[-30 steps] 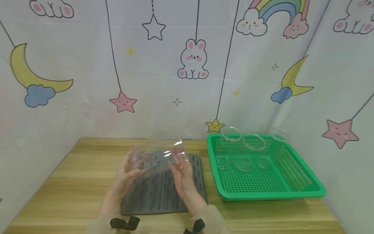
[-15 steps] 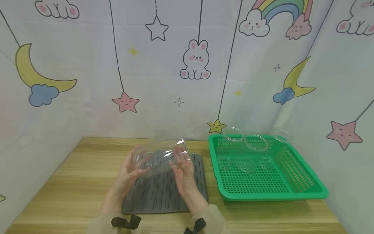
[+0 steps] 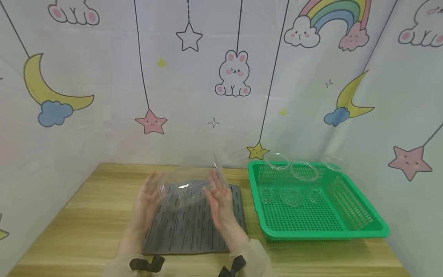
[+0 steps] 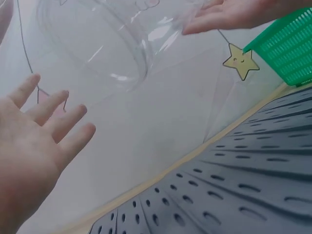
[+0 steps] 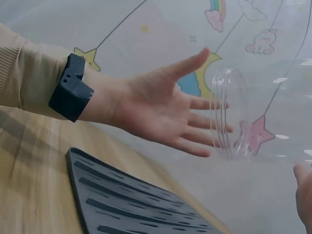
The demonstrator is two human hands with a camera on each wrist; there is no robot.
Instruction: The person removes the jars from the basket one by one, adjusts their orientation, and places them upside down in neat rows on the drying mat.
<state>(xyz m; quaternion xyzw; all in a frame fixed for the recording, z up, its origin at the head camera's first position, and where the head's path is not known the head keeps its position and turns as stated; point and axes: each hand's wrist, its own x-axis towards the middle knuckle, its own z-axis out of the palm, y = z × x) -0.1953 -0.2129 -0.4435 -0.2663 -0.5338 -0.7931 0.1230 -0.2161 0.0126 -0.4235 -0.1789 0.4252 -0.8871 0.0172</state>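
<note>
A large clear plastic cup (image 3: 187,186) lies sideways in the air above a grey ridged mat (image 3: 194,231), its wide rim to the right and its base to the left. My right hand (image 3: 219,198) holds it near the rim, thumb in front and fingers behind. Beside the base, my left hand (image 3: 145,204) has its fingers spread and looks a little blurred. In the right wrist view the left hand (image 5: 161,109) is flat, fingertips showing through or just behind the cup's base (image 5: 231,114). The left wrist view shows that open palm (image 4: 29,151) apart from the cup (image 4: 97,44).
To the right stands a green plastic basket (image 3: 322,232) with several clear cups (image 3: 303,171) upright in its back part. The mat lies on a wood-grain table (image 3: 72,223). A printed cloth (image 3: 187,96) closes off the back and sides.
My left hand's fingers have opened away from the cup's base. The cup has turned slightly in my right hand, its highlights shifting. The head view has shifted a little.
</note>
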